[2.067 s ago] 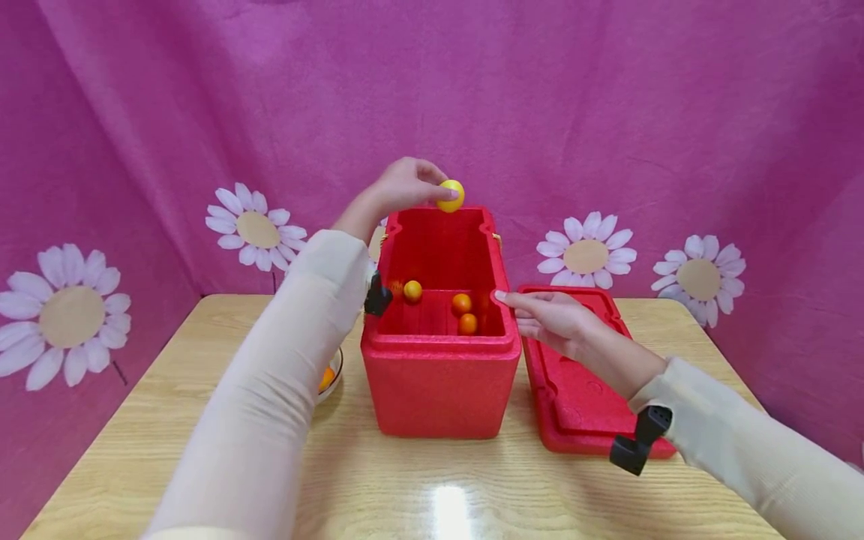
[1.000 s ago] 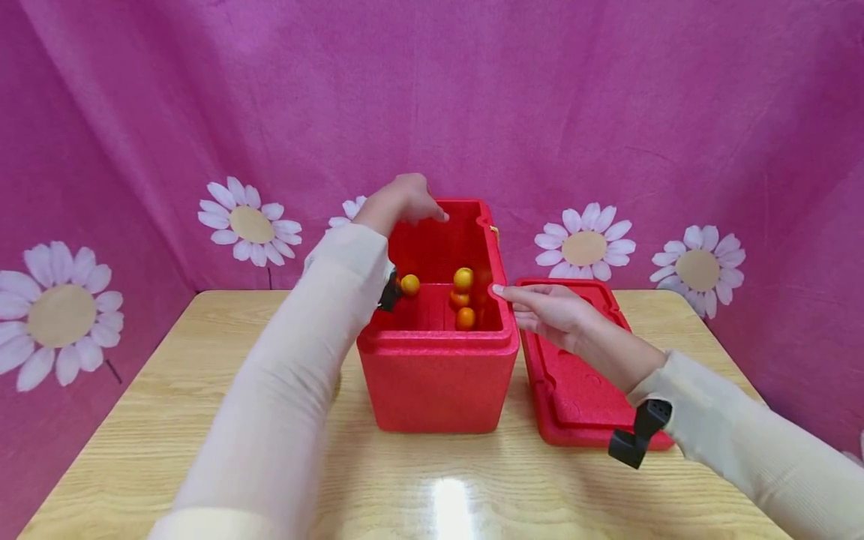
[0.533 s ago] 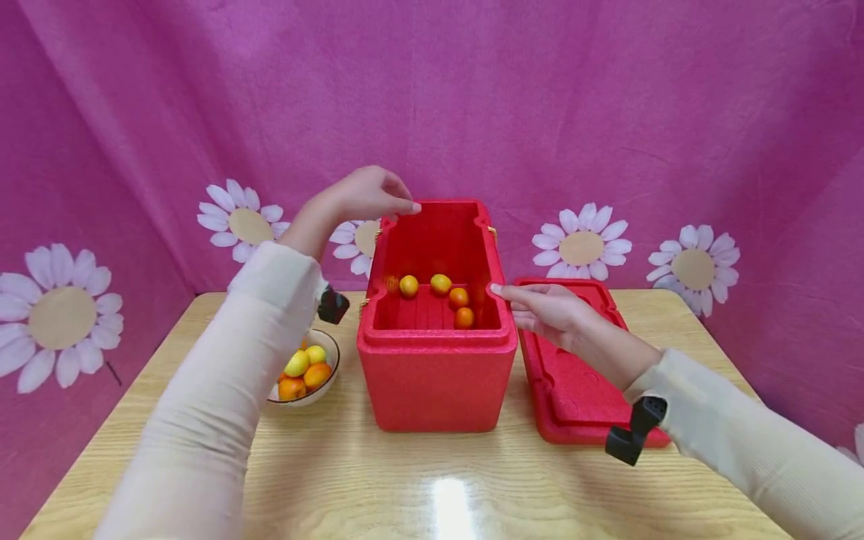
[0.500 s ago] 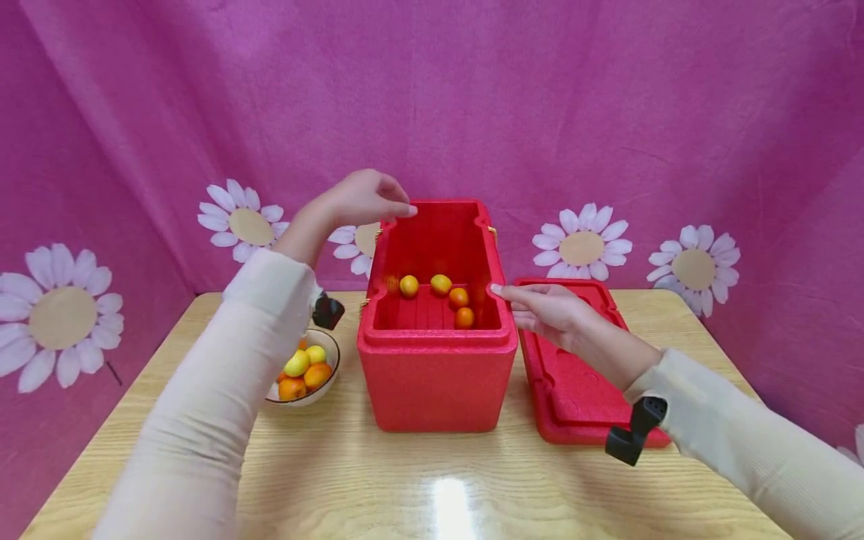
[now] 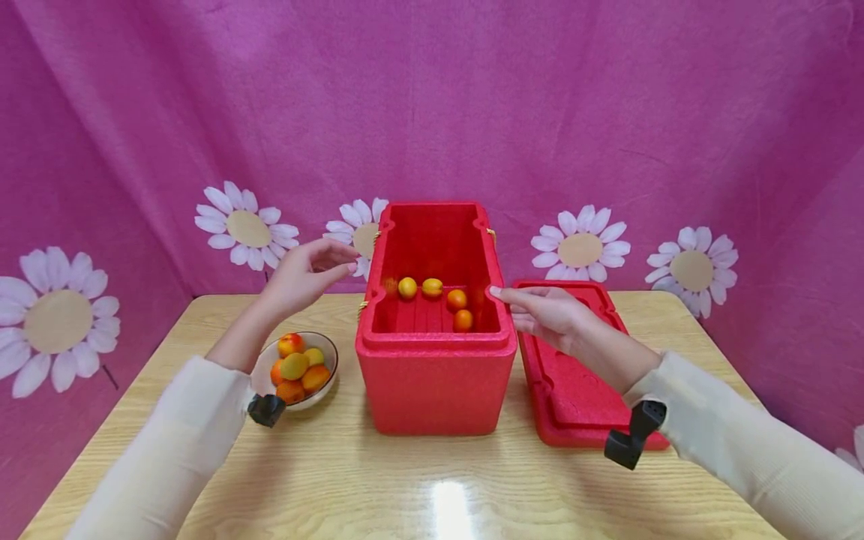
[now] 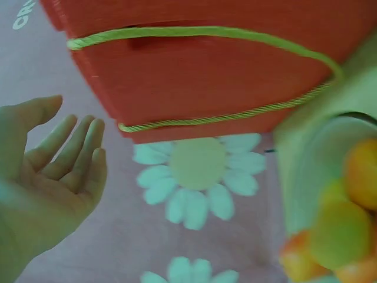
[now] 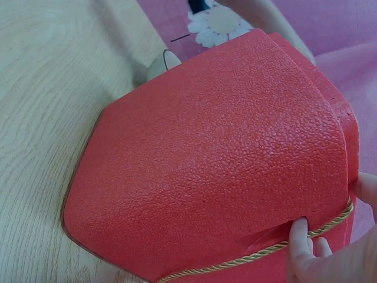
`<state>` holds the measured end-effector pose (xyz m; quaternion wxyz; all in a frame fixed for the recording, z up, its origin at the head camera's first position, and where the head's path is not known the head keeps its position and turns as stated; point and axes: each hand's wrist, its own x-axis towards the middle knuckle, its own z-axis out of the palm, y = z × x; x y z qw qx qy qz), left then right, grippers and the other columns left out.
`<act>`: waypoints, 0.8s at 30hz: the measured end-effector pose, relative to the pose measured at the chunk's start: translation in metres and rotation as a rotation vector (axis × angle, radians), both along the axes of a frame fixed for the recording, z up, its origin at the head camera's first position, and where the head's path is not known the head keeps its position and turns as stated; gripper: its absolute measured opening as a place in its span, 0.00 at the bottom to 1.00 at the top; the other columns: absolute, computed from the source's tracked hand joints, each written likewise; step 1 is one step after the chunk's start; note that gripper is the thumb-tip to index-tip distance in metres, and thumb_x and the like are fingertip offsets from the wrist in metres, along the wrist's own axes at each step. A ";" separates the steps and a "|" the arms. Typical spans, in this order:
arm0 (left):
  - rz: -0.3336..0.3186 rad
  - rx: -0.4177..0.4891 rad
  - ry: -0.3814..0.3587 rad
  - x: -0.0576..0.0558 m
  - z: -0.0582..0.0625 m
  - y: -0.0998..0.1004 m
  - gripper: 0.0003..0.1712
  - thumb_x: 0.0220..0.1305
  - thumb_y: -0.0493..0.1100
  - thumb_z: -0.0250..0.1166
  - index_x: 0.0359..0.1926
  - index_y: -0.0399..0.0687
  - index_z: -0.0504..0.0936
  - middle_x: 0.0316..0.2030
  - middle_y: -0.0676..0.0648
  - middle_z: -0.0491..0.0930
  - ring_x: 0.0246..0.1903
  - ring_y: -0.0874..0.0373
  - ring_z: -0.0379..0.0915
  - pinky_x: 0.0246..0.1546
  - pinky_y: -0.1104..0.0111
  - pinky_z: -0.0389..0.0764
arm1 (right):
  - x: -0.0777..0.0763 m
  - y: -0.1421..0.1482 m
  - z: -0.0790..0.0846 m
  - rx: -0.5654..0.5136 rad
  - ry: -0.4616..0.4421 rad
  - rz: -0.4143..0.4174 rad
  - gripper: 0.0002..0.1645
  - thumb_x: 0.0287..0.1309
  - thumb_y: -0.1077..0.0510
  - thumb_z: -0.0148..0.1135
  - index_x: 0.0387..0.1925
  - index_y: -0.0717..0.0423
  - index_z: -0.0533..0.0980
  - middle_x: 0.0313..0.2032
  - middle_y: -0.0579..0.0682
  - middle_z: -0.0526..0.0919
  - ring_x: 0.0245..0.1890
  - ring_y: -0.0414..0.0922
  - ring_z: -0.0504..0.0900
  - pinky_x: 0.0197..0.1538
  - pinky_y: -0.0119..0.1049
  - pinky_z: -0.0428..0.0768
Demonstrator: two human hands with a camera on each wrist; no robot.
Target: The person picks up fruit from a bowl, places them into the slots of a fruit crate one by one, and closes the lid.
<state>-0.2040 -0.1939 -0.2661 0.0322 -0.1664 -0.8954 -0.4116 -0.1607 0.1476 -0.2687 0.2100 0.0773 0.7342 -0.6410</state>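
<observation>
A red foam cooler box (image 5: pixel 435 386) stands lidless on the table, with two yellow fruits (image 5: pixel 432 288) and two orange ones (image 5: pixel 457 300) on its floor. My right hand (image 5: pixel 556 319) grips its right rim, thumb on top and fingers against the outer wall by the gold rope handle (image 7: pixel 235 261). Left of the box, my left hand (image 5: pixel 304 277) hovers with relaxed fingers, holding nothing. The left wrist view shows its palm (image 6: pixel 56 188) apart from the box's roped side. Below that hand sits a white dark-rimmed bowl (image 5: pixel 329 341) of yellow and orange fruit (image 5: pixel 295 366).
The red lid (image 5: pixel 594 382) lies on the table just right of the box, under my right forearm. A pink curtain (image 5: pixel 432 97) printed with white daisies hangs behind the wooden table (image 5: pixel 405 480). Black cameras are strapped on both wrists.
My left hand let a yellow fruit drop into the box, then moved left and down toward the bowl, uncovering it. That fruit settled at the middle of the box. My right hand stayed on the rim.
</observation>
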 end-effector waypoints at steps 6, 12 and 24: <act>0.073 -0.006 -0.007 0.018 -0.030 -0.018 0.17 0.66 0.47 0.61 0.52 0.44 0.78 0.48 0.42 0.82 0.46 0.50 0.78 0.46 0.68 0.77 | 0.002 0.000 0.001 0.049 -0.004 0.005 0.42 0.61 0.40 0.58 0.69 0.59 0.61 0.65 0.58 0.71 0.39 0.32 0.84 0.57 0.33 0.76; 0.097 -0.043 0.021 0.034 -0.057 -0.035 0.17 0.67 0.45 0.60 0.51 0.40 0.78 0.47 0.39 0.83 0.46 0.46 0.78 0.50 0.59 0.77 | 0.003 -0.001 -0.002 0.026 0.012 -0.013 0.42 0.62 0.42 0.59 0.68 0.62 0.60 0.60 0.56 0.75 0.38 0.32 0.84 0.55 0.31 0.78; 0.145 -0.068 0.089 0.059 -0.087 -0.053 0.14 0.63 0.39 0.64 0.48 0.35 0.79 0.44 0.36 0.83 0.44 0.44 0.78 0.48 0.52 0.76 | 0.003 -0.002 -0.003 0.011 0.009 -0.017 0.45 0.61 0.42 0.59 0.70 0.63 0.57 0.66 0.59 0.70 0.37 0.31 0.84 0.56 0.32 0.77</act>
